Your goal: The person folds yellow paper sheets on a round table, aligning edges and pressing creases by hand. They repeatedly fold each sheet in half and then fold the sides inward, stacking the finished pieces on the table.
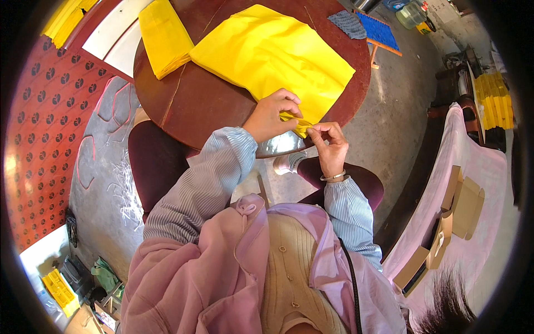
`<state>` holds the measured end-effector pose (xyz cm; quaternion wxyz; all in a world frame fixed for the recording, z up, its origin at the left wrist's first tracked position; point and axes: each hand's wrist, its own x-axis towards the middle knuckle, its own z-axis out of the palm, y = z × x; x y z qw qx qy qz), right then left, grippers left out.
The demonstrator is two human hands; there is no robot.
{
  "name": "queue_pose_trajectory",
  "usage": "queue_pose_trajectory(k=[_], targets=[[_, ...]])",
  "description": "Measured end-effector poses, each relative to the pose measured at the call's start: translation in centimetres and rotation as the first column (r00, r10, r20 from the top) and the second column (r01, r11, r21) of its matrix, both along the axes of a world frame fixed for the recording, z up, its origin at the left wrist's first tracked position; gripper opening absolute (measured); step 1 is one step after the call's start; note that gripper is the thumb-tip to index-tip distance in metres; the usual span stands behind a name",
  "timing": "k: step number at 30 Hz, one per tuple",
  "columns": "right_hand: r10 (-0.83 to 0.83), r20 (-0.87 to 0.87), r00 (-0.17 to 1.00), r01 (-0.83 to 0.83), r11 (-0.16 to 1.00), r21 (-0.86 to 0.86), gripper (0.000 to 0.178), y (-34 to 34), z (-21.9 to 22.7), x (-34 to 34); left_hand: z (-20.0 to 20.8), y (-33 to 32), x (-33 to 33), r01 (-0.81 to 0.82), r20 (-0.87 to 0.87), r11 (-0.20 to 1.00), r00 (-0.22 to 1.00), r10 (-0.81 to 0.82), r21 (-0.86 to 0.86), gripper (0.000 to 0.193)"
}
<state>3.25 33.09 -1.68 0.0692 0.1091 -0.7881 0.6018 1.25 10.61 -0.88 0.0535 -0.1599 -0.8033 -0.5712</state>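
A large yellow fabric piece [272,53], which looks like a flat bag or a stack of cloth, lies spread on the round dark-red table [206,100]. Its near corner is bunched up at the table's front edge. My left hand [275,116] grips the gathered edge there, fingers curled over it. Just to the right, my right hand [331,146] pinches the tip of the same corner between thumb and finger. A folded stack of yellow fabric [163,39] rests at the table's left side, touching the large piece.
A grey cloth [347,25] lies on the far right rim, beside a blue board [378,32] with an orange edge. At right, opened cardboard boxes [467,209] sit on a pink-covered surface [484,161]. White and red strings [123,186] litter the floor at left.
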Motion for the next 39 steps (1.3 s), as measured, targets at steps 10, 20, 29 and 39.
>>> queue_pose_trajectory(k=[10, 20, 29, 39], targets=[[0.038, -0.099, 0.994, -0.03, 0.996, 0.083, 0.013, 0.1, 0.6, 0.2, -0.7, 0.2, -0.4, -0.045, 0.054, 0.999, 0.998, 0.043, 0.024, 0.012], [0.019, -0.02, 1.0, -0.019, 1.0, 0.022, 0.01, 0.0, 0.4, 0.1, 0.1, -0.5, -0.2, 0.041, 0.0, 0.999, 0.999, -0.041, -0.011, 0.013], [0.016, 0.059, 0.998, -0.009, 0.994, -0.11, 0.011, -0.3, 0.3, 0.3, -0.4, 0.3, -0.3, -0.042, 0.041, 0.999, 0.998, 0.042, 0.011, 0.015], [0.012, -0.006, 1.0, -0.011, 0.999, 0.043, 0.01, -0.1, 0.7, 0.2, -0.6, 0.1, -0.4, -0.021, 0.026, 0.999, 0.999, 0.02, 0.038, 0.013]])
